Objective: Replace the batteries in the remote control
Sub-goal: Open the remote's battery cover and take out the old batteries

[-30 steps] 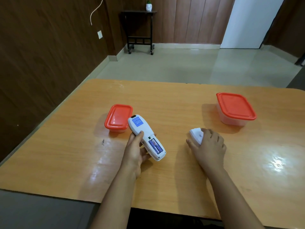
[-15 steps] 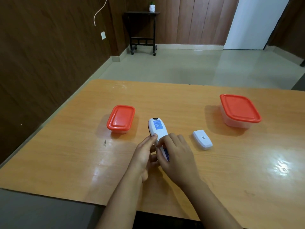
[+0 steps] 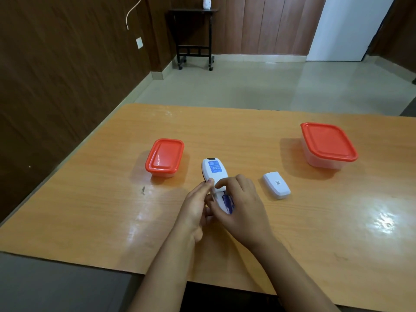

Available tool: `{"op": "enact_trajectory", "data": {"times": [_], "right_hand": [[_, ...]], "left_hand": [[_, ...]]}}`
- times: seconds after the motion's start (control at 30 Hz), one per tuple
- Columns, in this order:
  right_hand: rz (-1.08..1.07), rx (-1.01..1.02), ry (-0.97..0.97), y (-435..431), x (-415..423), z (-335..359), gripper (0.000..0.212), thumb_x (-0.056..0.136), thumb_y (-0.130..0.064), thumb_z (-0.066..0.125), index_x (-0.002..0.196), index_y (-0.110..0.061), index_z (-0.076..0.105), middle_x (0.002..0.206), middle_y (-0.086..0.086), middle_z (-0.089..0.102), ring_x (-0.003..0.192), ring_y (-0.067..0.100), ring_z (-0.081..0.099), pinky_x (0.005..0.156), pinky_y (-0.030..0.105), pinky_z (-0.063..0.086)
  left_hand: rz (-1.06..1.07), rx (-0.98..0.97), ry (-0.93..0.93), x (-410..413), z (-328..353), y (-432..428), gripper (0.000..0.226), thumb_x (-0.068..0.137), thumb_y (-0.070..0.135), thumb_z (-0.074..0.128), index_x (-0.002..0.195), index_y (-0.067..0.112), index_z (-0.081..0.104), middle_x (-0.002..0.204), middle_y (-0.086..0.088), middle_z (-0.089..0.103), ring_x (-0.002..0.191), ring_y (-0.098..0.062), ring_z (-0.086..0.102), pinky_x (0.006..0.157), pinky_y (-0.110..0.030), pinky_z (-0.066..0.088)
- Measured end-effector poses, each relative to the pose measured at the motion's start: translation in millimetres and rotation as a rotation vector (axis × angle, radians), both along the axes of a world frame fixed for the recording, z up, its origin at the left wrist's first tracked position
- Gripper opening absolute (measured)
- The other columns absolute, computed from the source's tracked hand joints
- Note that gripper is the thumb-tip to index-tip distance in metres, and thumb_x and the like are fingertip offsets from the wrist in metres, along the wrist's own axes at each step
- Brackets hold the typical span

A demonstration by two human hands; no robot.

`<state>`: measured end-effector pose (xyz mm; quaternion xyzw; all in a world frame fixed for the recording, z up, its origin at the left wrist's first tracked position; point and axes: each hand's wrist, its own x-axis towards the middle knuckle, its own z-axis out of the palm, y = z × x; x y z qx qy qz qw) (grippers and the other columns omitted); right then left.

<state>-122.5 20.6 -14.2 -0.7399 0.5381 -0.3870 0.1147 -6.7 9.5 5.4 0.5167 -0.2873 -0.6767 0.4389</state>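
We see a glossy orange wooden table [image 3: 225,131] in a brown-panelled room with a pale tiled floor [image 3: 247,82]. Near centre, our left hand [image 3: 195,208] grips the white plastic remote control [image 3: 212,172] — back up, battery bay open — while our right hand [image 3: 243,208] curls its fingers onto the blue batteries [image 3: 228,202].

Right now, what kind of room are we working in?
Probably a plain room in a home or office, not a workshop: dark wood-panelled walls, a pale tiled floor, a small black side table with a potted plant, and a bare orange wooden table as the work surface.
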Motion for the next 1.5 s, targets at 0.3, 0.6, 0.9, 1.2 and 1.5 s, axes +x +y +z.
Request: {"op": "enact_trajectory", "data": {"times": [0.3, 0.6, 0.9, 1.2, 1.5], "right_hand": [[0.116, 0.049, -0.074, 0, -15, 8, 0.025, 0.082, -0.039, 0.066, 0.105, -0.029, 0.065, 0.097, -0.015, 0.056, 0.095, 0.004, 0.049, 0.081, 0.017, 0.039], [0.063, 0.278, -0.694, -13, -39, 21, 0.019, 0.082, -0.001, 0.067, 0.093, -0.016, 0.067, 0.074, -0.002, 0.071, 0.074, 0.012, 0.065, 0.07, 0.024, 0.049], [-0.514, -0.058, 0.132, -25, -78, -24, 0.016, 0.07, -0.023, 0.08, 0.067, -0.022, 0.065, 0.058, -0.009, 0.056, 0.069, 0.027, 0.055, 0.067, 0.036, 0.039], [-0.536, 0.015, 0.295, -27, -69, -24, 0.012, 0.075, -0.031, 0.073, 0.085, -0.024, 0.07, 0.084, -0.003, 0.068, 0.081, 0.027, 0.055, 0.068, 0.033, 0.034], [0.193, 0.028, 0.12, -7, -36, 13, 0.043, 0.077, -0.042, 0.064, 0.118, -0.026, 0.066, 0.112, -0.011, 0.066, 0.101, 0.003, 0.058, 0.084, 0.021, 0.046]], "left_hand": [[0.1, -0.037, 0.02, 13, -3, -7, 0.038, 0.094, 0.038, 0.049, 0.126, 0.02, 0.058, 0.086, -0.003, 0.074, 0.068, -0.018, 0.072, 0.056, -0.031, 0.057], [0.08, -0.059, 0.004, 14, -6, -8, 0.029, 0.097, 0.038, 0.044, 0.118, 0.025, 0.059, 0.101, -0.008, 0.075, 0.074, -0.021, 0.072, 0.064, -0.032, 0.056], [0.056, -0.048, 0.039, 14, -5, -7, 0.023, 0.096, 0.038, 0.044, 0.109, 0.028, 0.06, 0.105, -0.01, 0.075, 0.074, -0.02, 0.072, 0.066, -0.032, 0.055], [0.068, -0.037, 0.056, 16, -5, -7, 0.028, 0.097, 0.036, 0.042, 0.118, 0.026, 0.058, 0.11, -0.01, 0.073, 0.077, -0.021, 0.072, 0.06, -0.028, 0.057], [0.021, -0.056, 0.02, 13, -4, -9, 0.04, 0.093, 0.049, 0.046, 0.123, 0.026, 0.062, 0.09, -0.002, 0.071, 0.082, -0.019, 0.067, 0.077, -0.039, 0.054]]}}
